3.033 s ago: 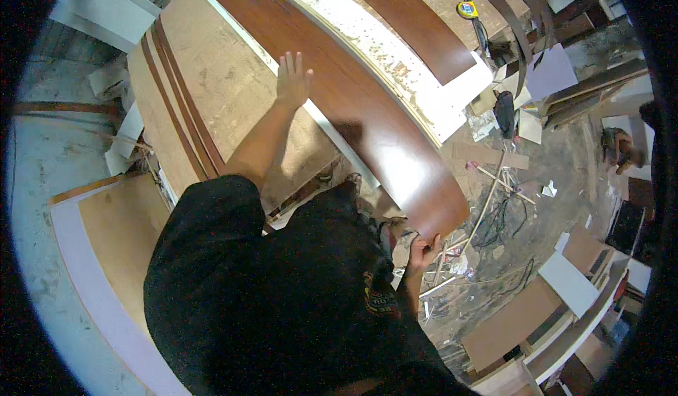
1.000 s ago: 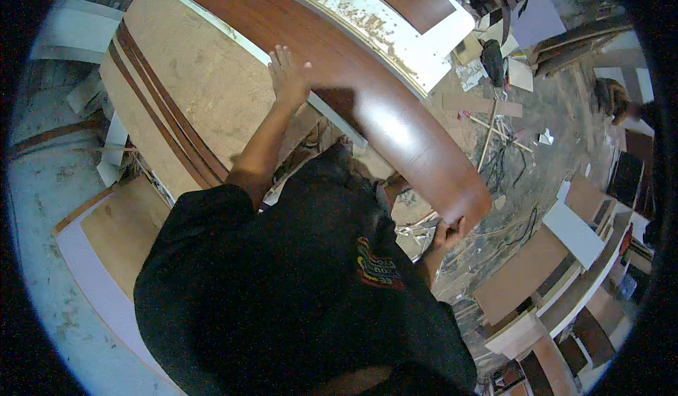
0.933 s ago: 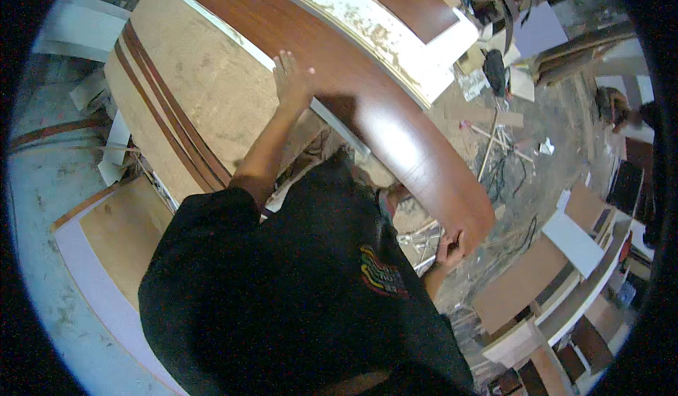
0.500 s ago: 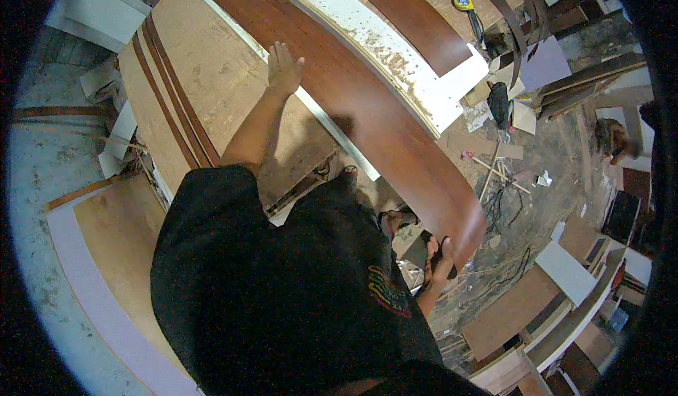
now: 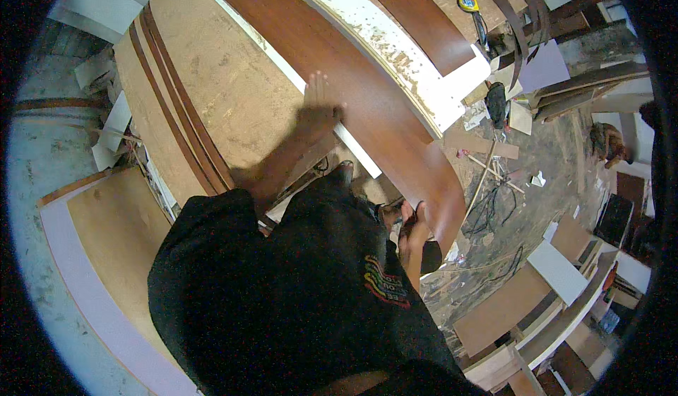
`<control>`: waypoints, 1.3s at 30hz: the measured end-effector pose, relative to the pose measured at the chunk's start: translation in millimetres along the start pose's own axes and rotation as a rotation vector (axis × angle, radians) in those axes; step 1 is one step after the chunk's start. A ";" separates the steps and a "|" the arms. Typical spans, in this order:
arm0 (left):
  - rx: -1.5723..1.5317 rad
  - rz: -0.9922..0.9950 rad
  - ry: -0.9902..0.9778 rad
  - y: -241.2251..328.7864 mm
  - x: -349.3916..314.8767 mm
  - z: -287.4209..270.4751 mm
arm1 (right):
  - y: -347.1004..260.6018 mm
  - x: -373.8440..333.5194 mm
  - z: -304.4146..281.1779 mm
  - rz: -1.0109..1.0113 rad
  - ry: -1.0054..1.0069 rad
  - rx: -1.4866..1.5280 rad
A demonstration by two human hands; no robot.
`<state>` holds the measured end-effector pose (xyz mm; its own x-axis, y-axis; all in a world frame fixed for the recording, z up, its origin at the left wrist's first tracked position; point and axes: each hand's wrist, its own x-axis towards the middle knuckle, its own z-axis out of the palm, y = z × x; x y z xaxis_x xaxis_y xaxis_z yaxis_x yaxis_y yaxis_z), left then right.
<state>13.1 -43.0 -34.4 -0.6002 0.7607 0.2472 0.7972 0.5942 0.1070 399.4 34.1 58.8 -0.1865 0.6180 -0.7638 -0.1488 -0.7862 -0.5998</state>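
Observation:
A long reddish-brown wood-grain strip (image 5: 381,103) runs from the far left toward me, its near end curving down beside my right hand. My left hand (image 5: 320,106) lies flat with fingers stretched out, across the strip's left border and the white edge (image 5: 357,149) beneath it. At the strip's near end, my right hand (image 5: 415,230) is closed, its fingers bent at the strip's left side. A dark object (image 5: 431,257) shows beside the right wrist; its kind is unclear, and what lies within the fingers is hidden.
Thin brown strips (image 5: 173,89) lie on the tan board (image 5: 233,64) at left. Beyond the long strip are a white glue-smeared panel (image 5: 395,43), another brown piece (image 5: 417,18), a hammer (image 5: 474,15) and a yellow tape measure (image 5: 467,3). Offcuts and cables (image 5: 494,202) litter the floor at right.
My left hand has slid right and nearer along the strip's border. My right hand has moved left and slightly up, and the strip's near end has shifted left.

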 end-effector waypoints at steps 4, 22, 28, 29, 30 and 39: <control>-0.105 0.035 0.101 35.4 -17.4 -13.7 | 18.4 21.0 33.1 0.004 -0.104 0.048; 0.061 -0.288 -0.084 -42.6 67.7 -18.3 | 55.6 89.9 -59.6 0.277 0.039 1.134; 0.125 -0.268 -0.095 -52.1 77.1 -4.9 | 63.8 139.1 -177.7 0.215 0.163 1.205; 0.173 -0.274 -0.113 -54.5 77.4 -4.1 | 60.0 143.1 -197.1 0.160 0.247 1.212; 0.259 -0.296 -0.209 -54.2 78.5 -2.7 | 55.0 144.5 -215.6 0.053 0.188 1.127; 0.044 -0.334 -0.185 -50.7 80.5 -10.3 | 2.3 73.3 -325.8 -0.906 0.268 -0.189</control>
<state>-75.0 -14.6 -10.0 -0.8315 0.5549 0.0268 0.5542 0.8251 0.1096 701.7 77.0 -76.3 0.1537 0.9881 -0.0065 0.0363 -0.0122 -0.9993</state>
